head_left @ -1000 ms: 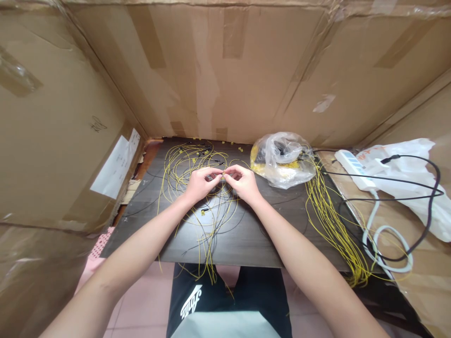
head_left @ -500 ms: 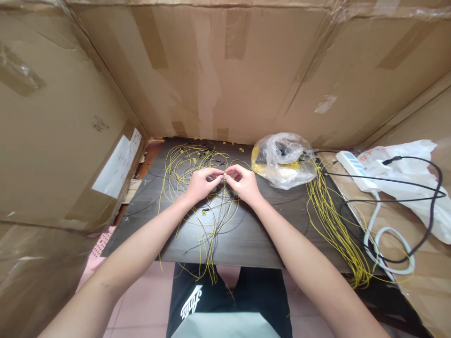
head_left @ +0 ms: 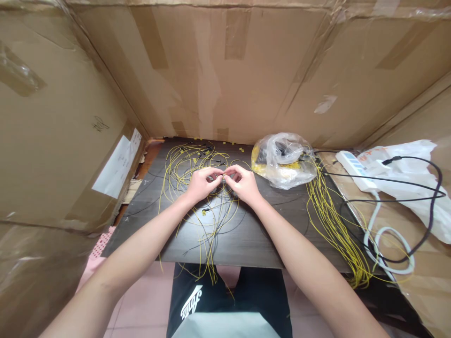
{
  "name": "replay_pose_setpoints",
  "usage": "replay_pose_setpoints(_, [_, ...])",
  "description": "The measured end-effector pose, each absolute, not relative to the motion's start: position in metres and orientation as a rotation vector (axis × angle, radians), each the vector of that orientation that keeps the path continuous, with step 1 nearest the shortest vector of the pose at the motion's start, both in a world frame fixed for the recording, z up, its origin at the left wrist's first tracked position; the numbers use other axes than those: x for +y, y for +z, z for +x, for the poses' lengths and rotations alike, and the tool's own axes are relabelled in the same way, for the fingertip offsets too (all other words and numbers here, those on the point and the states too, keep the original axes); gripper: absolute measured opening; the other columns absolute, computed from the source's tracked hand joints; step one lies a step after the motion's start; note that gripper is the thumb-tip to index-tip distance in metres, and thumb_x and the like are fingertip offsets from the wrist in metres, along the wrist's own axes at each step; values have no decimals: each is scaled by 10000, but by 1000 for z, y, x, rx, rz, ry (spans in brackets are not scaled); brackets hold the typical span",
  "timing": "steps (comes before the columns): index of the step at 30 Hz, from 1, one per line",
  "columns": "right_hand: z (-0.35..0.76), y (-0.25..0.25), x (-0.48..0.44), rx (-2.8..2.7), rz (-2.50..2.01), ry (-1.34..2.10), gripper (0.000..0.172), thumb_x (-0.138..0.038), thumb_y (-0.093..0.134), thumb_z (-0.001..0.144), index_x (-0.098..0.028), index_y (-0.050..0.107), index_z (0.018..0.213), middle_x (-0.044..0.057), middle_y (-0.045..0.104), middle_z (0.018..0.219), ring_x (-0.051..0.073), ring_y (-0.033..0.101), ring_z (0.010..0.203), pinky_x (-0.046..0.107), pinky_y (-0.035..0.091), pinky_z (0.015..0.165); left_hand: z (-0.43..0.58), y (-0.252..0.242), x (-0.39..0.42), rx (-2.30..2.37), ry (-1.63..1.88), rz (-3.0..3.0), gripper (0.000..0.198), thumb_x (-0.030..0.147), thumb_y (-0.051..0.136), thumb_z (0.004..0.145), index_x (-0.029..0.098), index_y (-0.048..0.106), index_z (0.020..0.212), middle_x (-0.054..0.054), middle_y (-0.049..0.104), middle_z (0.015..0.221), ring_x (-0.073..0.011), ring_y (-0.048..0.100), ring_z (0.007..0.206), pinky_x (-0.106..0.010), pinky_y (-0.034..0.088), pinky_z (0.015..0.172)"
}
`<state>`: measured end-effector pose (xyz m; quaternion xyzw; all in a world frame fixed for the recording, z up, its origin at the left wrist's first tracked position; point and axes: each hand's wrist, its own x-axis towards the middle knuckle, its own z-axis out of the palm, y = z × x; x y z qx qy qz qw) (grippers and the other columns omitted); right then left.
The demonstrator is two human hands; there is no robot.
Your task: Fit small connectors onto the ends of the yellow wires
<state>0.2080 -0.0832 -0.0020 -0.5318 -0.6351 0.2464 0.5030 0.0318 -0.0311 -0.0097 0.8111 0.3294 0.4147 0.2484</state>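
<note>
Over the dark tabletop (head_left: 253,239) my left hand (head_left: 202,184) and my right hand (head_left: 244,184) meet fingertip to fingertip. Thumb and forefinger of each are pinched together. Whatever sits between the fingertips is too small and too covered to name. Thin yellow and black wires (head_left: 176,180) lie loosely coiled beneath and to the left of my hands, their loose ends trailing over the front edge. Just below my hands rests a black connector with a small yellow piece (head_left: 204,212). Several similar dark ends lie beyond my left hand.
A clear plastic bag (head_left: 287,162) with yellow and black contents lies right of my hands. Beside it a long bundle of yellow wires (head_left: 329,223) hangs off the front edge. Further right are a white power strip (head_left: 355,170) and cables. Cardboard walls (head_left: 218,84) surround the table.
My hands keep almost the same position. Only the fingertips shift slightly, and the small pale bit between them shows less than before.
</note>
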Motion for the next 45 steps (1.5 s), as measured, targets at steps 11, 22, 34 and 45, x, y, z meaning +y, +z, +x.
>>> replay_pose_setpoints(11, [207, -5, -83, -1634, -1302, 525, 108, -290, 618, 861, -203, 677, 884, 34, 710, 853, 143, 573, 620, 283, 477, 626, 32, -9, -31, 909, 1121, 2221, 116, 173, 678, 851, 180, 749, 944, -23, 753, 866, -115, 650, 674, -227, 548, 639])
replay_pose_setpoints(22, [208, -8, -82, -1657, -1314, 491, 124, -291, 602, 877, -196, 683, 873, 42, 707, 843, 157, 587, 643, 293, 488, 643, 31, -9, -31, 882, 1130, 2242, 144, 189, 673, 875, 195, 772, 981, -23, 743, 847, -116, 641, 659, -232, 540, 630])
replay_pose_setpoints(34, [208, -7, -83, -1668, -1334, 508, 183, -325, 566, 920, -199, 684, 861, 44, 697, 787, 173, 597, 655, 303, 475, 655, 31, -8, -32, 883, 1111, 2281, 138, 195, 667, 887, 194, 762, 987, -25, 740, 856, -120, 645, 668, -242, 549, 653])
replay_pose_setpoints(45, [209, -8, -82, -1650, -1321, 545, 148, -313, 588, 895, -199, 674, 856, 29, 688, 765, 161, 591, 648, 293, 482, 650, 30, -9, -31, 890, 1109, 2268, 135, 196, 676, 883, 194, 766, 983, -26, 753, 864, -124, 659, 682, -244, 553, 652])
